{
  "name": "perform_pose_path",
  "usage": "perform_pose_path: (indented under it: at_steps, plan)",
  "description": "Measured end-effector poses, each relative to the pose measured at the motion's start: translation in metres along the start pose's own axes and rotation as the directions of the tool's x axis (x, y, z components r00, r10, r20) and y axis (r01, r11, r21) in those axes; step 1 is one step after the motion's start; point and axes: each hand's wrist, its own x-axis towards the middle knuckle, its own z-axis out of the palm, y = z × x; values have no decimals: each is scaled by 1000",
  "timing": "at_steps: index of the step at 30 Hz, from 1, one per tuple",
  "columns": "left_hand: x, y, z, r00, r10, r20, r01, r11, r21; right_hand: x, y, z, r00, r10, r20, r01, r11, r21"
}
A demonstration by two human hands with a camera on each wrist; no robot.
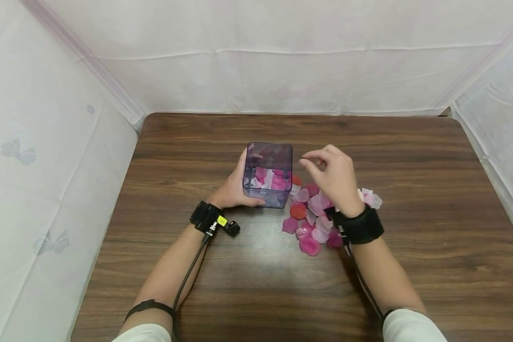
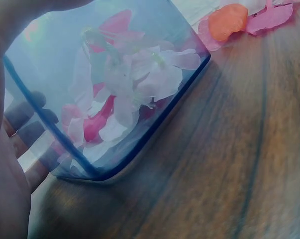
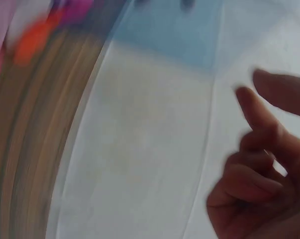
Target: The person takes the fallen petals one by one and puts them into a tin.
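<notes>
My left hand [image 1: 232, 191] grips a clear purple-tinted plastic box [image 1: 274, 198] from its left side, with the thumb along the near wall and fingers behind. Pink and white artificial petals [image 1: 278, 181] lie inside the box; through its wall, the left wrist view shows petals [image 2: 145, 74] heaped at the bottom. To the right of the box, my right hand [image 1: 337, 173] hovers above the loose petals. Its thumb and index finger [image 3: 256, 112] are bent toward each other with a small gap, and nothing shows between them. The other fingers curl inward.
A loose pile of pink, white and red petals [image 1: 318, 204] lies on the brown wooden table [image 1: 188, 156] right of the box, partly hidden under my right wrist. White cloth walls [image 1: 256, 80] stand behind the table and along both sides.
</notes>
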Motion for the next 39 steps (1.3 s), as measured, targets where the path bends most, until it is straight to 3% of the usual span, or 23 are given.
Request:
perform_pose_path:
  at_steps: [3,6,10,13,15,17,21,25,28,32,39]
  plan:
    - [1,4,1,1000,-9,5,9,1000,-3,-1,28,-20,985,103,138,-86,988,-124]
    - [1,16,1,1000,-3,13,4,999,-32,-3,54,-36,940,221,260,-166,962,-215]
    - [0,27,0,1000,5,17,-4,1000,-26,-4,79,-48,845,354,400,-252,925,-285]
    - [-1,29,0,1000,6,21,-6,1000,-14,-5,89,-51,776,403,485,-282,910,-305]
    - [0,30,0,1000,12,22,-12,1000,-7,-5,92,-51,741,418,526,-287,905,-315]
    - [0,30,-1,1000,21,20,-21,1000,-2,-5,93,-50,720,426,547,-290,902,-321]
    - [1,29,-2,1000,28,13,-28,1000,5,-5,94,-46,704,432,563,-286,899,-333]
    - [1,27,-2,1000,23,14,-23,1000,-11,-4,93,-45,702,429,568,-272,899,-343]
    - [1,27,-2,1000,23,12,-22,999,-23,-3,89,-47,719,426,549,-261,898,-355]
    - [1,29,-1,1000,24,9,-23,999,-29,-3,81,-52,767,415,488,-260,898,-356]
    - [1,29,-2,999,38,11,-38,999,-27,-3,56,-56,890,314,330,-219,930,-294]
